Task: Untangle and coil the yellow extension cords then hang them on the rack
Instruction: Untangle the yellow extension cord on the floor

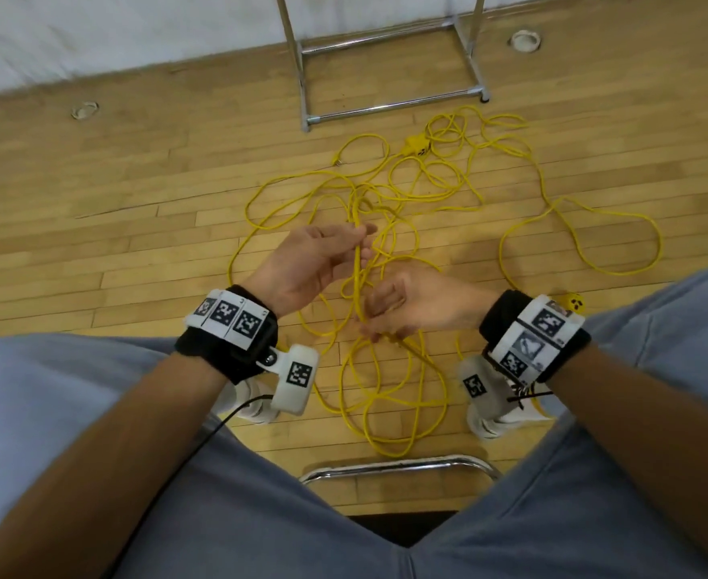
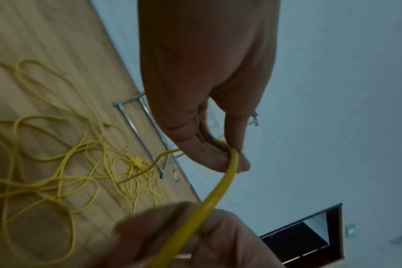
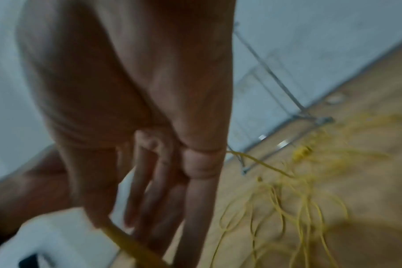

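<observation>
Left hand point(image 1: 310, 261) pinches yellow cord point(image 1: 357, 261); right hand point(image 1: 410, 307) grips same strand at 5 o'clock; rack point(image 1: 389, 60) at 12.

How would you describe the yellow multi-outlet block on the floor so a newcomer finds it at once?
Start at the chrome rack by the white wall. Just in front of its lower rail, among the far loops of the yellow extension cords, lies the multi-outlet block. Unlike the thin cords around it, it is a chunky yellow lump.

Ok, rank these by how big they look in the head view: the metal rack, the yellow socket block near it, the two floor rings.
1. metal rack
2. yellow socket block; right floor ring; left floor ring: all look alike, too close to rank.
</observation>
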The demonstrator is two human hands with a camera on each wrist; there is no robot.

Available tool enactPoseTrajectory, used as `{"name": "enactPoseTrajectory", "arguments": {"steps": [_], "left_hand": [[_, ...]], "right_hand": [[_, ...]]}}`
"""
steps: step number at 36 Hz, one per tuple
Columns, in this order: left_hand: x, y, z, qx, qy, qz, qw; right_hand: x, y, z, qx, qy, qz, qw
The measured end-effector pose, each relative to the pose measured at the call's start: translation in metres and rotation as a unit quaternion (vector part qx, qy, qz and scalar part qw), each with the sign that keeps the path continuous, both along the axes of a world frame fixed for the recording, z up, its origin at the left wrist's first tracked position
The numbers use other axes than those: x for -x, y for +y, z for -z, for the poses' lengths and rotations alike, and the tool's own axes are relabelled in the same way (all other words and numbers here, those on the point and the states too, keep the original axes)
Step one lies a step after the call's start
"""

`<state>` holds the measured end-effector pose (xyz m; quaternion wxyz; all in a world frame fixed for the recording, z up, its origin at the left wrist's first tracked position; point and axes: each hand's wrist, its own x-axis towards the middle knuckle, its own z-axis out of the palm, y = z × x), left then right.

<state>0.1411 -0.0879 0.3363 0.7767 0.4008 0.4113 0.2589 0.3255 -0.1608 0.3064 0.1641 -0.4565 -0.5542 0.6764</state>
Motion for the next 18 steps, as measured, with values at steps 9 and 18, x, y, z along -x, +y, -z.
{"name": "enactPoseTrajectory", "arguments": {"steps": [9,18], "left_hand": [[0.009,-0.021,0.01,-0.174,0.174,0.327,0.913],[0.004,-0.01,0.036,-0.037,0.207,0.277,0.938]], "right_hand": [[-0.046,0.045,-0.009,0.253,0.372,0.457,0.767],[-0.022,0.022,-0.02,0.061,0.186,0.394,0.898]]}}
